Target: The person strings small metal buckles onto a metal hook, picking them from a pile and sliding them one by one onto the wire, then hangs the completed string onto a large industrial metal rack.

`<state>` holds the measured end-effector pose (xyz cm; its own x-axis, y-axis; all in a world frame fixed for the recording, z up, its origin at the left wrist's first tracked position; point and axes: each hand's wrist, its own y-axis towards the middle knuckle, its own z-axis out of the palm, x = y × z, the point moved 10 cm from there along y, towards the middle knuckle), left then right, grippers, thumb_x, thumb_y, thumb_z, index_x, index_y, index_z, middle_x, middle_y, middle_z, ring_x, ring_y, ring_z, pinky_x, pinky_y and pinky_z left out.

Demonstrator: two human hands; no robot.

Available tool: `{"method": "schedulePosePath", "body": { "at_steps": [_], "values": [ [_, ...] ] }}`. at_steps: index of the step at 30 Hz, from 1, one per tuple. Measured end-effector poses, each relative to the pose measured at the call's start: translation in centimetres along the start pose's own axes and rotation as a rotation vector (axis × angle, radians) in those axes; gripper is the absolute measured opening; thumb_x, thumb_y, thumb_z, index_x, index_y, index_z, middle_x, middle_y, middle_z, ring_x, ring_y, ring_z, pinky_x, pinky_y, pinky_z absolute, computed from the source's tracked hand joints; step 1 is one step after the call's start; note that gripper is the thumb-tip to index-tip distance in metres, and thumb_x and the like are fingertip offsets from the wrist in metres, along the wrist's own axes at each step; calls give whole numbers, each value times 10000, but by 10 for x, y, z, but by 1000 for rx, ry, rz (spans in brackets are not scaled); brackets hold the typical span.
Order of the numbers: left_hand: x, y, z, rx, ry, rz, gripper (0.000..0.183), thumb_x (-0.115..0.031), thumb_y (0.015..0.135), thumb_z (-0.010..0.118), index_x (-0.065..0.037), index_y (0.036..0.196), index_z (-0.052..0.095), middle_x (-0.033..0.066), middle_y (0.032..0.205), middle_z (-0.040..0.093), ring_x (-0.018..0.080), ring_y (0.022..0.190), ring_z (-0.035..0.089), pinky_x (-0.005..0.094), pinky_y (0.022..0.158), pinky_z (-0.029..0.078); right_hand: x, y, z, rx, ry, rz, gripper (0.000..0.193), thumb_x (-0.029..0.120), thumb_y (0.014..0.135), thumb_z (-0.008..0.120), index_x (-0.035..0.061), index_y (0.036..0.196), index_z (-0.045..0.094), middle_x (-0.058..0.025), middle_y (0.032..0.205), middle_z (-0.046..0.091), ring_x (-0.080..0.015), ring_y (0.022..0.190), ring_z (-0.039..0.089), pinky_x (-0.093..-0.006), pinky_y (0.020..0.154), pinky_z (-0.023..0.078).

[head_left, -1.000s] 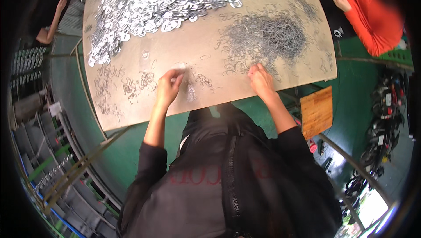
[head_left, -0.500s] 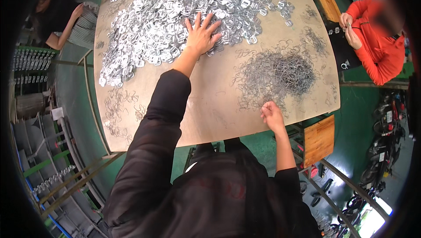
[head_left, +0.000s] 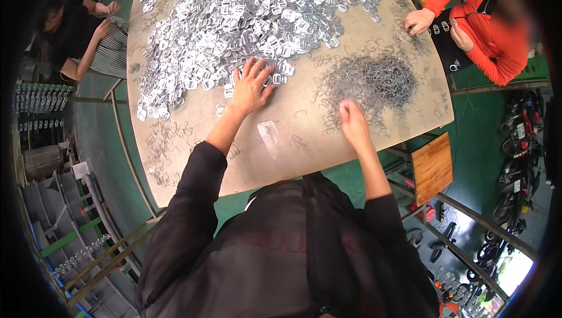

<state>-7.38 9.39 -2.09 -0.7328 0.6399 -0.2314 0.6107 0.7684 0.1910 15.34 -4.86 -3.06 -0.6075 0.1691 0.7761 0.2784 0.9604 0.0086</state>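
Overhead view of a worker at a tan worktable strewn with metal parts. The left hand lies flat with fingers spread wide, palm down, its fingertips touching the near edge of the heap of flat silver buckles, which fills the table from about 10 o'clock to 1 o'clock of that hand; it grips nothing visible. The right hand is curled narrow, fingers drawn together on the tabletop at the 7 o'clock edge of the tangle of thin wire clips; whether it pinches a clip cannot be told. The two heaps sit near each other, the wire tangle at 3 o'clock of the buckle heap. Loose wire clips lie scattered at 8 o'clock of the left hand. A person in an orange top sits at the table's 2 o'clock corner, hands on a dark apron. Another person in dark clothes sits at the 10 o'clock edge. A wooden stool stands at 4 o'clock of the right hand, beside the table.
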Motion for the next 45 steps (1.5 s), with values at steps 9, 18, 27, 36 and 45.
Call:
{"method": "schedulePosePath", "body": {
  "at_steps": [9,18,27,36,45],
  "values": [
    [0,-13,-35,-162,-190,-44,318,-101,798,616,-96,1113,573,107,1226,514,327,1213,423,445,978,353,29,131,66,177,-341,-496,79,119,909,498,96,979,525,-81,1189,569,-260,1203,476,-382,969,437],
    [-12,63,-10,-185,-275,17,231,-28,784,605,-41,1014,623,119,1031,609,316,985,555,390,844,457,-2,70,18,372,-208,-473,67,96,886,529,88,953,534,-85,1115,614,-300,1070,571,-381,1010,415],
    [-57,96,60,58,102,202,374,-175,842,595,-139,1213,571,55,1344,461,271,1294,374,409,1043,336,-4,64,-12,70,43,-141,48,28,854,565,37,897,583,-54,964,621,-209,764,596,-305,719,467],
    [-12,25,1,-49,-477,-303,287,-193,884,587,-178,1166,635,85,1105,589,217,1055,513,344,865,421,-1,45,19,39,630,261,90,58,843,643,6,916,637,-36,776,637,-84,634,583,-230,567,473],
    [-40,-80,-13,-116,-1709,-718,142,-74,879,616,-5,984,551,98,912,662,179,813,666,260,684,537,105,4,49,91,887,194,142,3,835,639,-19,963,581,-86,834,646,-134,712,646,-237,629,541]
  ]
}}
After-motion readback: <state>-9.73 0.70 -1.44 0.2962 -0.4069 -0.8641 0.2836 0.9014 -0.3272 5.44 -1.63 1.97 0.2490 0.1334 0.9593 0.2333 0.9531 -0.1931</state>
